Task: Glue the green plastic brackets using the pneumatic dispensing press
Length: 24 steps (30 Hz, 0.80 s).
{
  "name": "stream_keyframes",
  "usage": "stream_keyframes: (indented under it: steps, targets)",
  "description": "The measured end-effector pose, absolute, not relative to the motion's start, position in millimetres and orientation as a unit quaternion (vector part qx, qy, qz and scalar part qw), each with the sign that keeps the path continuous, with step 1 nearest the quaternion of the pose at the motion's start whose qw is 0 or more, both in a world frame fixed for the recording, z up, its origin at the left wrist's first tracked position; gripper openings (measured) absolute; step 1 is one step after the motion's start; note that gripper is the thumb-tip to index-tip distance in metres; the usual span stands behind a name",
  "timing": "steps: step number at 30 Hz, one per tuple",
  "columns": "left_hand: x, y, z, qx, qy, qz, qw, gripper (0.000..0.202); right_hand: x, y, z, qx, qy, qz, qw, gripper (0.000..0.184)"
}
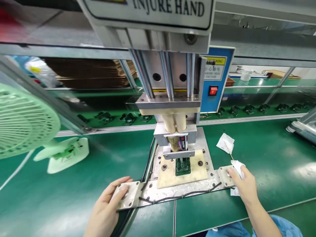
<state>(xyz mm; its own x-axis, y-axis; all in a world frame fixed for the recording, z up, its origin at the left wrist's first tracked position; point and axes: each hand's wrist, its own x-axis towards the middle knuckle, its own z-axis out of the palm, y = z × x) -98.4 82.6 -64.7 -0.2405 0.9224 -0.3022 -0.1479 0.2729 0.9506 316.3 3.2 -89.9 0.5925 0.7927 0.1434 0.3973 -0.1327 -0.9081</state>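
Observation:
A bench press machine (170, 98) stands in front of me on the green table. Its head is down over a small green part (183, 166) seated in a cream fixture block (170, 174). My left hand (108, 205) lies flat with fingers spread on the left metal button plate (128, 194). My right hand (243, 184) presses a thumb on the right button plate (225, 176) while its fingers are closed round a white cloth (238, 166).
A green desk fan (27, 131) stands at the left. A white wipe with a swab (225, 144) lies right of the press. Behind runs a conveyor with several dark parts (249, 108). A blue control box with a red switch (213, 90) sits behind the press.

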Motion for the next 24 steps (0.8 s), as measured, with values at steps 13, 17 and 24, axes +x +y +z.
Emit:
stream_keyframes:
  steps: [13,17,24]
  targets:
    - [-88,81,-55,0.314,0.606,0.523,0.511,0.058,315,0,-86,-0.737,-0.389,0.194,0.517,0.047]
    - [-86,79,-55,0.324,0.607,0.523,0.503,0.056,317,-1,-85,-0.746,-0.388,0.197,0.504,0.049]
    - [-84,78,-56,0.349,0.610,0.515,0.491,0.054,319,-3,-81,-0.761,-0.391,0.176,0.488,0.053]
